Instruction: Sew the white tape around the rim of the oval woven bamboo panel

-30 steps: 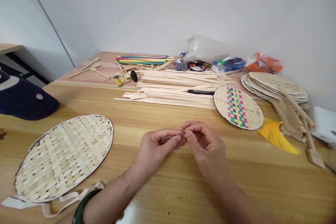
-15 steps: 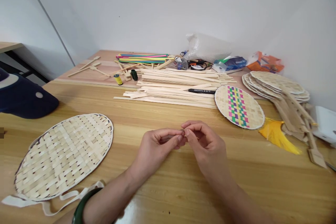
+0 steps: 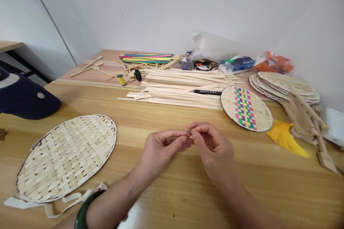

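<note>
Something very small and thin, too small to identify, sits pinched between the fingertips of both hands just below the centre of the frame, held a little above the wooden surface (image 3: 242, 171). The left hand (image 3: 161, 148) has its thumb and forefinger closed on one end, and the right hand (image 3: 213, 150) has its thumb and forefinger closed on the other, the two pinches touching.

A plain woven oval mat (image 3: 67, 157) lies at lower left with a white cloth strip (image 3: 59, 202) trailing from its near edge. It looks fully woven and trimmed to shape, with a dark line round its rim. A second woven oval with coloured bands (image 3: 245, 108) lies at right of centre, beside a yellow feather (image 3: 286, 137). A heap of pale strips (image 3: 180, 89) with a black pen (image 3: 206, 92) on it lies behind the hands, and a stack of finished woven fans (image 3: 287, 87) fills the upper right. Judging by this, the weaving is done and only fine work at the fingertips is in hand.
</note>
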Available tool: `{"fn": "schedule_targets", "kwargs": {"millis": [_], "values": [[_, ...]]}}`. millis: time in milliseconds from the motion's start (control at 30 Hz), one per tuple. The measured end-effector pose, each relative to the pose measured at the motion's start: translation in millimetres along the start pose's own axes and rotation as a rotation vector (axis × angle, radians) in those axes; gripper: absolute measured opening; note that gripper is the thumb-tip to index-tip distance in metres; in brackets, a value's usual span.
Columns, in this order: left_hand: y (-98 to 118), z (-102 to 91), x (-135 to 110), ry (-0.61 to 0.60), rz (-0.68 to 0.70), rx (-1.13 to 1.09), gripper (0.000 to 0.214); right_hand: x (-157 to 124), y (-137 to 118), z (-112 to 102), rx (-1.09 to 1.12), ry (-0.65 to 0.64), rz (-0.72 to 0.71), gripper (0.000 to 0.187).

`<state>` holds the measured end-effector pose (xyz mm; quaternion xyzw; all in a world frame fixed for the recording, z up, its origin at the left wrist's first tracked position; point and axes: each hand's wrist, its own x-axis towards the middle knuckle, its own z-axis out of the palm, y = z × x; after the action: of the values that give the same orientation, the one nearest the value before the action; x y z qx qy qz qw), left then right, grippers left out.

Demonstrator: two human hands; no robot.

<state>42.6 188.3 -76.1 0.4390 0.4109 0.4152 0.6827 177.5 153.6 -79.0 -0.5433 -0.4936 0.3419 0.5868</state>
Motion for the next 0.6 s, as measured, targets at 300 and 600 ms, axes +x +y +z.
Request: {"fn": "schedule_targets", "kwargs": {"millis": [300,600], "values": [[2.0,0.7,-0.7,0.013,0.003,0.026,0.014,0.9,3.9,0.0,0.0,0.0,-0.029,0.011],[0.0,0.6,0.0,0.01,0.007,0.012,0.016,-0.4,0.5,1.0,0.033,-0.006,0.015,0.011]]}}
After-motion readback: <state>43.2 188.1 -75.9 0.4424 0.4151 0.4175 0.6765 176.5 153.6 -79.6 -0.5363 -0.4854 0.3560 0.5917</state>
